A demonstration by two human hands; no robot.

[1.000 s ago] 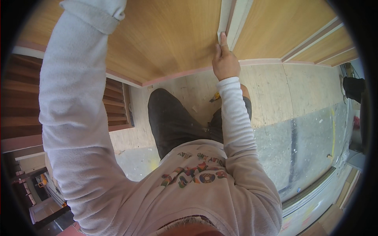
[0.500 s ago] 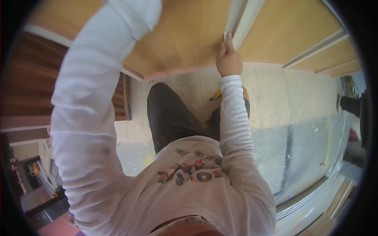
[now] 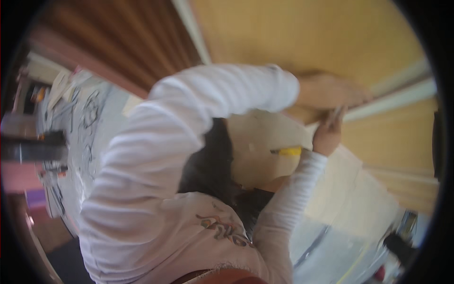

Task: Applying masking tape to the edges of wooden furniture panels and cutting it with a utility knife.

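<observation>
My left hand (image 3: 331, 91) reaches across to the right and lies against the yellowish wood panel (image 3: 302, 38), beside a pale edging strip (image 3: 402, 100). Motion smears its fingers, so their grip does not show. Just below it, my right hand (image 3: 327, 135) is closed on the lower end of the pale strip, thumb and fingers pinched together near the panel's bottom edge. A yellow utility knife (image 3: 289, 151) lies on the floor between my legs and my right wrist.
Dark brown slatted wood (image 3: 127, 38) stands to the left of the panel. Tools and scraps (image 3: 61, 94) are spread at far left. Pale boards (image 3: 350, 184) cover the floor at right. Another person's dark-clothed leg (image 3: 399, 246) shows at the right rim.
The view has turned, and the panel and strip now slant to the right. My left hand has come down from above the frame to beside my right hand, which stays at the strip's lower end.
</observation>
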